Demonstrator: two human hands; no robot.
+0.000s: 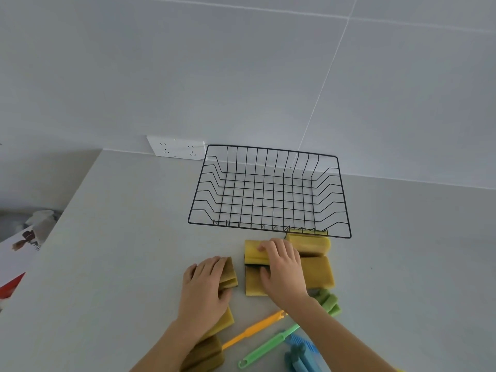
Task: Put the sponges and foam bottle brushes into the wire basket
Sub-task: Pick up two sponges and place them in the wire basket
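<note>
The basket (269,193) stands empty at the far side of the counter (120,237), its open top ready for loading. Sponges lie in a cluster just near of its front rim, so each needs only a short lift. The left hand (205,284) clamps its fingers on one sponge (229,275); the right hand (281,267) curls its fingers over another sponge (255,252), seemingly gripping it. The green brush (284,334), orange brush (255,328) and blue brush (302,355) wait nearer, right, untouched.

Both hands on sponges, basket empty
Left hand (205,283) grips one sponge (230,273); right hand (284,267) pinches another (255,252) near the basket (268,229).
</note>
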